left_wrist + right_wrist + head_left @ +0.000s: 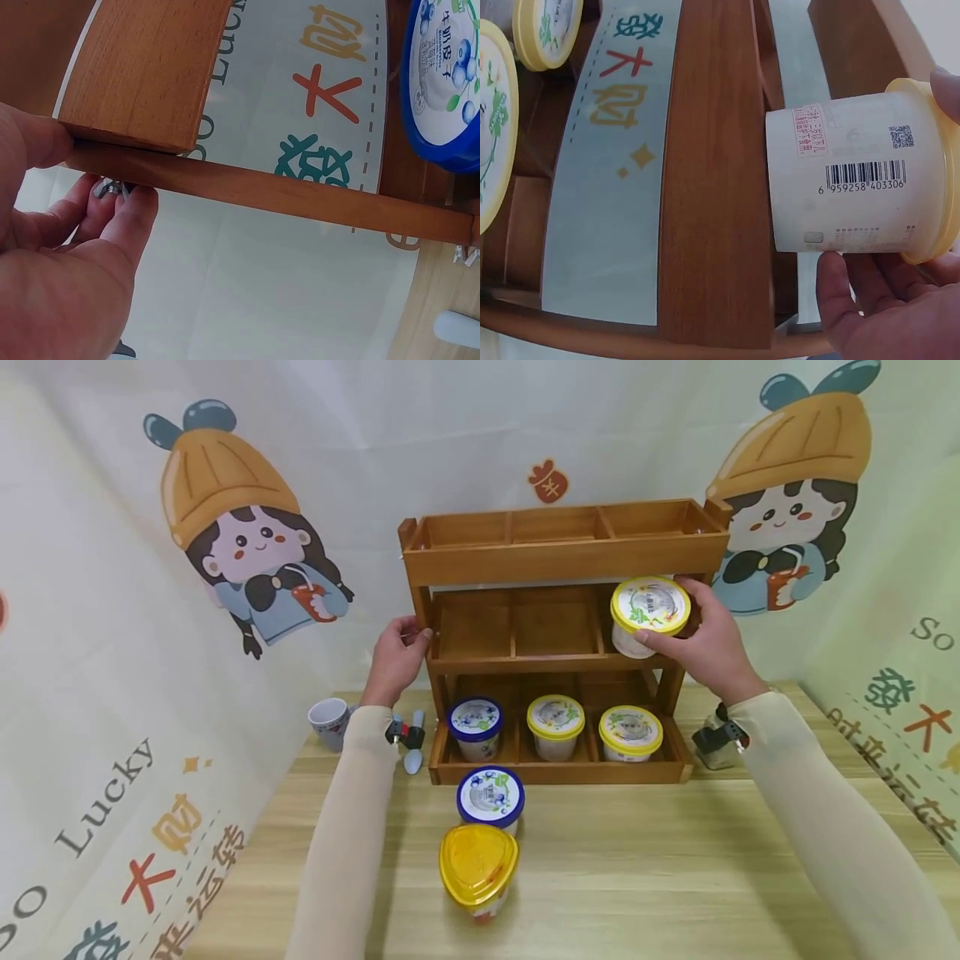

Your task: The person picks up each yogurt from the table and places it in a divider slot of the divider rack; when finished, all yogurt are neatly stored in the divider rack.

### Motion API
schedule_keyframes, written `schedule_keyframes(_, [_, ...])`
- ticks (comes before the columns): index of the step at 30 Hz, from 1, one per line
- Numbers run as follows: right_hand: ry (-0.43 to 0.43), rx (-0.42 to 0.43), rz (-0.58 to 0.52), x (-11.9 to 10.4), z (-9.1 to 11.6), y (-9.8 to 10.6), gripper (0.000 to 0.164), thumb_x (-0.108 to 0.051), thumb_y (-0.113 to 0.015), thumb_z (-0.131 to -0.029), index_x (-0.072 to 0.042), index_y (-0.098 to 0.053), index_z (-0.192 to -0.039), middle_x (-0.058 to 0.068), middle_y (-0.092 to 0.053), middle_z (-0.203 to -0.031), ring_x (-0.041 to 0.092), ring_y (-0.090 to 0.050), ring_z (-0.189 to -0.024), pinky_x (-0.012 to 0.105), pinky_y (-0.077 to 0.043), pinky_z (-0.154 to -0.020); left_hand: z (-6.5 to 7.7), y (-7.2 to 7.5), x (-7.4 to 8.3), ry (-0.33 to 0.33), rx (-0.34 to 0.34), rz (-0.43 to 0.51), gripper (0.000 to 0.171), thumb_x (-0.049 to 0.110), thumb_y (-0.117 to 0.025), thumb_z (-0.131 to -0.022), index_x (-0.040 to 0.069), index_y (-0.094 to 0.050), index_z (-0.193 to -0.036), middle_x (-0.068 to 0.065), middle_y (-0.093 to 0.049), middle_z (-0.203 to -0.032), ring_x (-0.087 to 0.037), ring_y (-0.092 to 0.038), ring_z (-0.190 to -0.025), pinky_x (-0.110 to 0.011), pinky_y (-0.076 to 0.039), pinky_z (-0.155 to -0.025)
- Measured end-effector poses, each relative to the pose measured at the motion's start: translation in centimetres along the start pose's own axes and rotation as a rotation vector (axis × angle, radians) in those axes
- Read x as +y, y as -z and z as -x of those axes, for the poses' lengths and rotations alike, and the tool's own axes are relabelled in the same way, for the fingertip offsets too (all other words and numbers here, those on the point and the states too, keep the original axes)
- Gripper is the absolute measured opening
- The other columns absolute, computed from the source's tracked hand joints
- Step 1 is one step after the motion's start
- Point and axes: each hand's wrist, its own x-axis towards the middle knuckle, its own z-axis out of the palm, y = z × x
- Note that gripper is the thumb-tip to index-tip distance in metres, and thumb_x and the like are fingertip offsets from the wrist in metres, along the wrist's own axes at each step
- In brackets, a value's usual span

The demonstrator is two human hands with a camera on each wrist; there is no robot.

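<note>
A three-tier wooden rack (562, 560) stands on the table. My left hand (396, 662) grips its left upright, with the thumb on one side and the fingers on the other. In the left wrist view these fingers are beside a metal wing nut (112, 187). My right hand (708, 647) holds a white tub (844, 176) with a yellow lid at the front of the middle tier's right compartment. The tub tilts, its printed lid (651, 604) facing me. Along the bottom tier sit a blue-lidded tub (476, 727) and two yellow-lidded tubs (555, 727).
Before the rack stand another blue-lidded tub (491, 795) and a cup with a shiny yellow lid (478, 864). To the rack's left are a mug (327, 718) and a spoon (412, 762). A jar-like container (717, 752), partly hidden by the right wrist, stands right of it.
</note>
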Motion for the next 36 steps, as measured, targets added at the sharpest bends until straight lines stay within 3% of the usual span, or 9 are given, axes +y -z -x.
schedule_keyframes(4, [0.003,0.031,-0.01,0.2,-0.8,-0.3,0.09,-0.024,-0.088,-0.088,-0.009,-0.036,-0.159,0.011,-0.05,-0.149,0.014,-0.055,-0.125,0.006,-0.047,-0.094,-0.2,-0.1,0.1,0.002,-0.002,0.003,0.052,0.028,-0.06,-0.107,0.001,-0.048,-0.15,-0.02,-0.056,-0.15,-0.036,-0.055,-0.138,-0.05,-0.049,-0.117])
schedule_keyframes(8, [0.007,0.064,0.044,0.6,-1.3,-0.7,0.094,-0.029,-0.088,-0.087,-0.01,-0.035,-0.161,0.014,-0.05,-0.153,0.025,-0.053,-0.133,0.016,-0.046,-0.103,-0.2,-0.1,0.1,0.0,-0.002,0.003,0.053,0.029,-0.06,-0.108,0.001,-0.048,-0.151,-0.021,-0.056,-0.15,-0.036,-0.055,-0.139,-0.05,-0.049,-0.117])
schedule_keyframes(17, [0.025,0.082,0.19,1.8,-0.4,-1.2,0.105,-0.034,-0.089,-0.085,-0.005,-0.029,-0.166,0.023,-0.049,-0.156,0.039,-0.052,-0.14,0.055,-0.045,-0.116,-0.3,0.1,0.2,-0.003,0.004,0.004,0.053,0.029,-0.06,-0.107,0.001,-0.048,-0.151,-0.021,-0.056,-0.149,-0.036,-0.055,-0.138,-0.05,-0.049,-0.116])
schedule_keyframes(19, [0.016,0.07,0.215,2.0,-0.2,-1.3,0.107,-0.037,-0.087,-0.086,-0.004,-0.026,-0.167,0.026,-0.048,-0.157,0.043,-0.051,-0.141,0.06,-0.045,-0.116,-0.4,0.1,0.2,-0.003,0.005,0.001,0.053,0.029,-0.06,-0.107,0.001,-0.048,-0.151,-0.021,-0.057,-0.148,-0.036,-0.056,-0.138,-0.049,-0.049,-0.116])
schedule_keyframes(24, [-0.027,0.036,0.244,1.9,0.2,-1.4,0.107,-0.039,-0.085,-0.087,-0.001,-0.024,-0.166,0.028,-0.048,-0.157,0.043,-0.053,-0.139,0.059,-0.046,-0.114,-0.3,0.3,0.2,0.023,-0.008,-0.01,0.053,0.03,-0.059,-0.108,0.002,-0.047,-0.152,-0.019,-0.055,-0.15,-0.033,-0.055,-0.139,-0.046,-0.049,-0.117])
schedule_keyframes(36, [-0.071,-0.024,0.112,1.4,2.3,-0.3,0.106,-0.033,-0.083,-0.091,-0.008,-0.016,-0.17,0.018,-0.028,-0.173,0.04,-0.038,-0.155,0.048,-0.038,-0.123,0.0,0.2,-0.2,-0.008,-0.01,0.011,0.053,0.029,-0.06,-0.108,0.001,-0.047,-0.151,-0.019,-0.056,-0.149,-0.034,-0.056,-0.138,-0.048,-0.049,-0.116])
